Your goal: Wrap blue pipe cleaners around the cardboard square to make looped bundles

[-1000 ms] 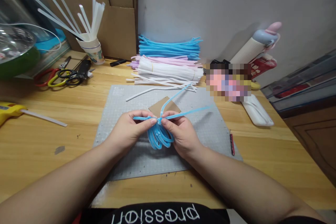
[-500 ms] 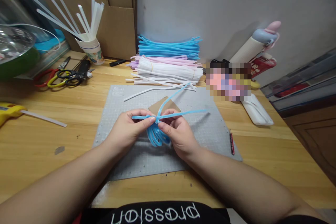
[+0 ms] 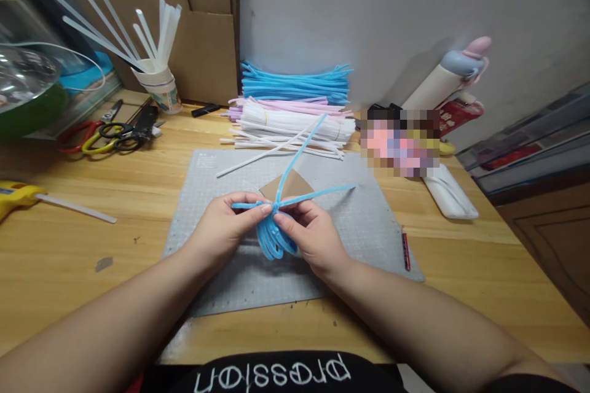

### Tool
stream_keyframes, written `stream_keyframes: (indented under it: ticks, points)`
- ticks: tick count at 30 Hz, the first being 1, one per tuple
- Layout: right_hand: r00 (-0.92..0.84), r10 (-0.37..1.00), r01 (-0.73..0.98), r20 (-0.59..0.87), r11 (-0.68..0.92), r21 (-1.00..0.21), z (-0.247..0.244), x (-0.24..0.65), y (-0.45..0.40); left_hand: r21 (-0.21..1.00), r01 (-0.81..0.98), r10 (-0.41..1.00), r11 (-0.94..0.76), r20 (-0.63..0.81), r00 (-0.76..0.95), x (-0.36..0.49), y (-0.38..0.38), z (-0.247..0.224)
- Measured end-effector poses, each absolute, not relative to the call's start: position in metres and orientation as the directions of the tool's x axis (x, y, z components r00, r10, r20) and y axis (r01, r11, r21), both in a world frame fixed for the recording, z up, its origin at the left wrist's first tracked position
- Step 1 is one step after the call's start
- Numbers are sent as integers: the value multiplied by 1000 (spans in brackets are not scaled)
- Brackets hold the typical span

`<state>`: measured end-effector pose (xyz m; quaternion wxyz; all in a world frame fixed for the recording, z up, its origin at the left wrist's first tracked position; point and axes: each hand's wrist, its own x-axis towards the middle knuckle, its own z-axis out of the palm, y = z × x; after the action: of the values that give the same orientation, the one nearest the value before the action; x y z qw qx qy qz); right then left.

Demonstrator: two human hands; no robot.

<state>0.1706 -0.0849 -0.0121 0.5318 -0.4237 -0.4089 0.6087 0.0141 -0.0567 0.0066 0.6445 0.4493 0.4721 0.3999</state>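
Note:
Blue pipe cleaners (image 3: 271, 241), bent into several loops, hang below a twisted joint between my two hands. My left hand (image 3: 230, 221) pinches them at the joint from the left, and a short blue end lies along its fingers. From the right, my right hand (image 3: 316, 230) is closed on the same bundle, its thumb just under the joint; its other fingers are partly hidden. Two long blue ends stick out past the joint, one up toward the back and one to the right. Beneath lies a brown cardboard piece (image 3: 295, 185) on the grey cutting mat (image 3: 359, 258).
Blue (image 3: 295, 83) and white pipe cleaner bundles (image 3: 295, 120) lie at the back, pink ones between. Scissors (image 3: 122, 135), a paper cup of glue sticks (image 3: 161, 89) and a yellow glue gun (image 3: 18, 199) stand left. A bottle (image 3: 433, 80) and white case (image 3: 449, 190) are right.
The upper long blue end has swung up and away, more upright now. The right-hand end tilts slightly upward. My right thumb has shifted a little left toward the joint.

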Motion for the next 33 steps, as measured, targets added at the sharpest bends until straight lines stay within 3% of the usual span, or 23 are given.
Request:
stream_keyframes:
  ticks: [8,14,20,28,30,33]
  points:
    - [-39,998,-228,-59,-66,-971,-14,172,-86,952,-95,933,290,-260,249,14,-57,8]
    - [-55,993,-289,-102,-114,-951,-12,171,-85,950,-73,923,304,-275,270,14,-57,8]
    - [-113,993,-264,-25,-55,-963,-6,171,-86,954,-66,920,292,-261,292,14,-58,10]
    - [-95,995,-439,-21,-61,-896,-11,175,-85,926,-140,914,351,-307,264,14,-57,10]
    - [11,999,-326,46,47,-944,-9,179,-83,902,-184,904,391,-338,263,14,-56,12]
    - [107,929,82,354,347,-934,0,187,-79,859,-241,875,452,-375,307,13,-53,15]
